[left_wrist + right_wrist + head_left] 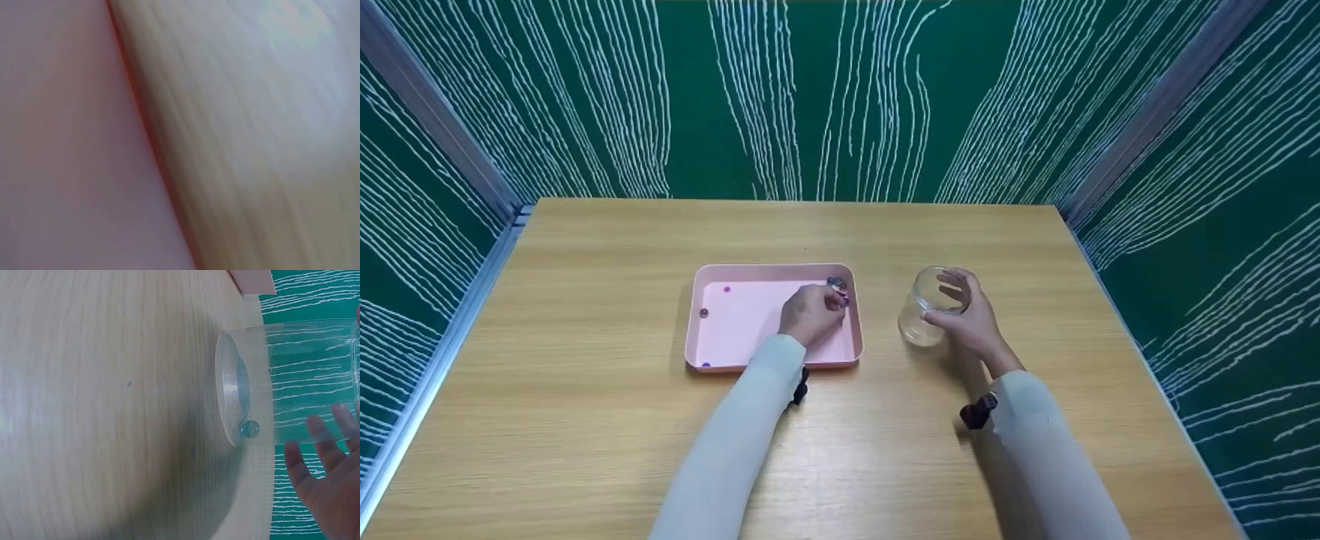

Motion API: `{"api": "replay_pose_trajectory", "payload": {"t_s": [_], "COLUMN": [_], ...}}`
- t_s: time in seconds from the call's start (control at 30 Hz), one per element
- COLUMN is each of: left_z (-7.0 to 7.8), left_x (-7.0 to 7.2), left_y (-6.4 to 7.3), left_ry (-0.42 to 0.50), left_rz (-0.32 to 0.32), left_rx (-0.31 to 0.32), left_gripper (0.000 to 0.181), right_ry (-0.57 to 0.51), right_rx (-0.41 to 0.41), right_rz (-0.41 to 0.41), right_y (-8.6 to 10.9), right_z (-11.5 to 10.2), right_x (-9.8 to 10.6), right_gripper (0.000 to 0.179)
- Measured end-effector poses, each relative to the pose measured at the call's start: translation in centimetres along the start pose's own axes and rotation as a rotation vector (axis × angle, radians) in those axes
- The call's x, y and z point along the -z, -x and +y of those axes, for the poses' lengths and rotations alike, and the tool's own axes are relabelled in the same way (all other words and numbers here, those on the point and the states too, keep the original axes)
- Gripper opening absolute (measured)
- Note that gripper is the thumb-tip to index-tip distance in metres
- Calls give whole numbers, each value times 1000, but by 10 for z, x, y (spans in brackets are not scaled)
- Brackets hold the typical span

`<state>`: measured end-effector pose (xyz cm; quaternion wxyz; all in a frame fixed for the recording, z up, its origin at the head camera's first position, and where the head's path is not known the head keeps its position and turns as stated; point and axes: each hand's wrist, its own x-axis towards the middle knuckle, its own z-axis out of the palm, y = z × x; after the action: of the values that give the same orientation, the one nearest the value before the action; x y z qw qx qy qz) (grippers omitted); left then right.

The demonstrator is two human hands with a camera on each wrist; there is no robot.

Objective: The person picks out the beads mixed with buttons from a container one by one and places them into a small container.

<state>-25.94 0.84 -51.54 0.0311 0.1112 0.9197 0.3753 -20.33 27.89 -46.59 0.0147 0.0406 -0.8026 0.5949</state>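
Note:
Inside the pink tray [750, 319], my left hand [814, 313] has its fingers curled down at the far right corner, beside a small cluster of beads [838, 284]. A purple one shows right at the fingertips; whether they pinch it cannot be made out. My right hand [971, 319] grips a clear glass jar [919, 319], thumb on the near side and fingers round the far side. One small clear bead [250, 429] shows at the jar's bottom in the right wrist view. The left wrist view holds only the blurred tray wall [73, 135] and tabletop.
Scattered on the tray's left side are a brown bead [703, 313], a magenta bead [727, 289] and a purple bead [706, 365]. The wooden table [585, 420] is bordered by green panels [690, 97] with white wavy lines, set in metal frame posts.

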Motion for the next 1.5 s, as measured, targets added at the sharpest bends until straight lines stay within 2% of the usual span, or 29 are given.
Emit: {"api": "replay_pose_trajectory", "payload": {"t_s": [0.2, 0.43, 0.73, 1.03, 1.27, 1.5], "left_z": [-3, -2, 5, 18, 28, 41], "left_x": [2, 5, 6, 7, 2, 2], "left_y": [2, 3, 4, 5, 8, 6], "left_ry": [54, 61, 127, 162, 199, 235], "left_rz": [12, 24, 34, 54, 57, 57], "left_rx": [-25, -11, -1, -55, -64, -57], "left_gripper": [14, 15, 13, 11, 15, 12], "right_ry": [20, 11, 18, -4, 11, -5], "right_rx": [-4, 9, 3, -3, -18, 3], "right_rz": [-1, -6, -11, -11, -11, -11], "right_y": [1, 0, 0, 1, 4, 1], "right_z": [-2, -1, 3, 2, 2, 2], "right_x": [0, 0, 1, -1, 0, 1], "right_gripper": [81, 81, 81, 81, 80, 79]}}
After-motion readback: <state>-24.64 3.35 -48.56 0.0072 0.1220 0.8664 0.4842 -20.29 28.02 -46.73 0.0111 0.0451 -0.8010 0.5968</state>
